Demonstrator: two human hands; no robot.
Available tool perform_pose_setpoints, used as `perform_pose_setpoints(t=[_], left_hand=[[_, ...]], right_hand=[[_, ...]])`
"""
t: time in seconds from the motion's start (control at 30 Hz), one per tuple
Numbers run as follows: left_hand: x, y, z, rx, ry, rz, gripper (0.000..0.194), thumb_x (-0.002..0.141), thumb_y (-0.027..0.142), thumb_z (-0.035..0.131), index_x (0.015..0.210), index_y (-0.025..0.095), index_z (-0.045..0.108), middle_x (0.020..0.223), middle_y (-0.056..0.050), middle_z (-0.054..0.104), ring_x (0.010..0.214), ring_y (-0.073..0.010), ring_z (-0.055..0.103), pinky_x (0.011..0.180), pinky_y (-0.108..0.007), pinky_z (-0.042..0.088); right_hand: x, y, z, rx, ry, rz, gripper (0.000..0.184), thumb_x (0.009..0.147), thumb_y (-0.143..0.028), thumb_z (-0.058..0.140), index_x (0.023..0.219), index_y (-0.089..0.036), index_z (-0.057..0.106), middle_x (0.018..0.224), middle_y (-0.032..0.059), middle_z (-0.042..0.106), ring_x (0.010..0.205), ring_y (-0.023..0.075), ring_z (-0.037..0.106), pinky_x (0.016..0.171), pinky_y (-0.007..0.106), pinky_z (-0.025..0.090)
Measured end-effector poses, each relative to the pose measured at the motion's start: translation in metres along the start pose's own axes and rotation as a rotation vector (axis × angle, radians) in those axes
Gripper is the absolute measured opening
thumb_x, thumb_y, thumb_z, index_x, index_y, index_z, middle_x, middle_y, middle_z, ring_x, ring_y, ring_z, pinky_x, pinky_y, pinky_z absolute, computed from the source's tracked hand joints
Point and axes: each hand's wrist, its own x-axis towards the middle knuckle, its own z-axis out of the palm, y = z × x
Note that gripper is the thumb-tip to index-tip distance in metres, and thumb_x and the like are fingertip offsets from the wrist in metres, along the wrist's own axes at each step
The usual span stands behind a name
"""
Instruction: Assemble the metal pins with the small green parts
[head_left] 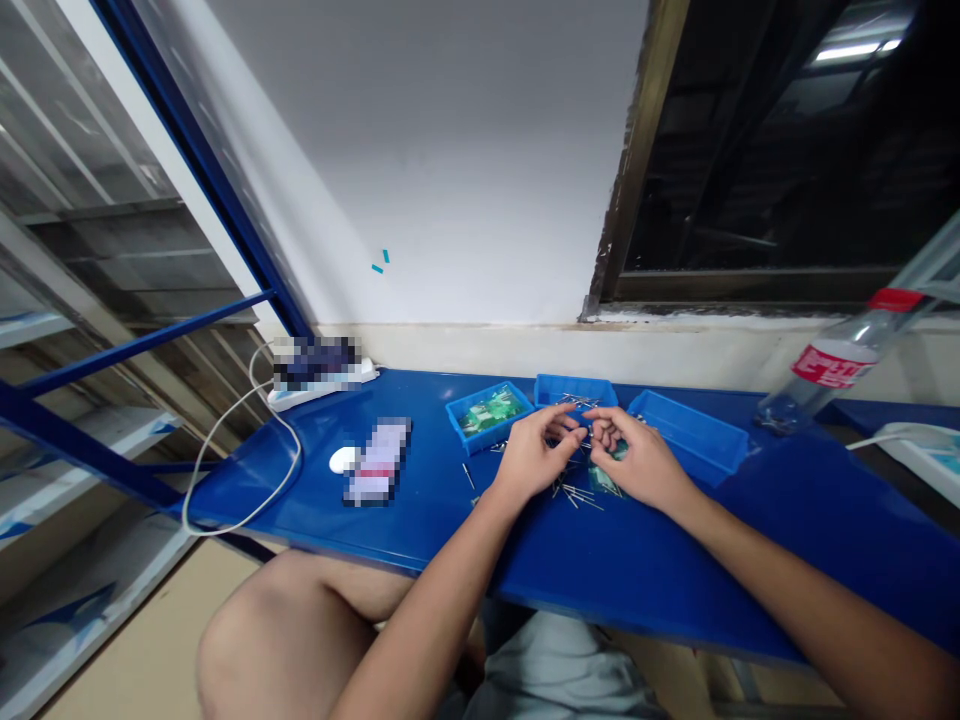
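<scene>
Both hands are close together over the blue table, their fingers bent inward. My left hand (534, 452) has its thumb and fingertips drawn together. Beside it, my right hand (641, 458) is curled the same way. What either pinches is too small to make out. Under and between them lie thin metal pins (576, 496), which look like blind rivets. Near the right hand's thumb is a small clear-green plastic bag (600, 478), partly hidden. One loose pin (469, 475) lies left of my left hand.
Behind the hands stand a blue tray with green packets (466, 442), a blue tray with pins (574, 382) and another blue tray (694, 438). A plastic bottle (832, 365) stands at right. At left are a blurred-out phone-shaped item (379, 460), a white round object (343, 460), a power strip (326, 385) and its cable (225, 530).
</scene>
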Motion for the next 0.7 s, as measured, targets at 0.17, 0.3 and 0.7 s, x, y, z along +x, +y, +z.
perform_pose_setpoints(t=[0.17,0.3,0.7], left_hand=[[-0.005,0.009,-0.002,0.05,-0.129,-0.068,0.043,0.101,0.047,0.062,0.133,0.02,0.072,0.095,-0.005,0.083,0.081,-0.0217,0.079,0.078,-0.032,0.064],[-0.003,0.002,-0.001,-0.026,-0.086,-0.057,0.031,0.096,0.041,0.07,0.117,0.02,0.079,0.115,-0.007,0.082,0.102,-0.0258,0.08,0.092,-0.036,0.064],[-0.002,-0.009,0.0,-0.058,-0.031,-0.05,0.019,0.085,0.008,0.071,0.091,0.019,0.057,0.097,-0.003,0.08,0.089,-0.0164,0.077,0.08,-0.026,0.059]], right_hand=[[0.0,0.004,-0.003,0.021,0.016,0.041,0.012,0.089,-0.023,0.062,0.098,-0.024,0.071,0.091,0.0027,0.073,0.076,0.0199,0.068,0.074,0.034,0.056],[0.001,0.005,-0.003,0.001,-0.002,-0.039,0.008,0.092,-0.027,0.066,0.096,-0.024,0.072,0.097,0.0048,0.074,0.077,0.0205,0.067,0.074,0.035,0.056],[-0.002,0.0,0.003,0.102,-0.036,0.155,0.021,0.096,-0.044,0.067,0.1,-0.024,0.074,0.093,0.0054,0.08,0.083,0.0239,0.075,0.074,0.036,0.061]])
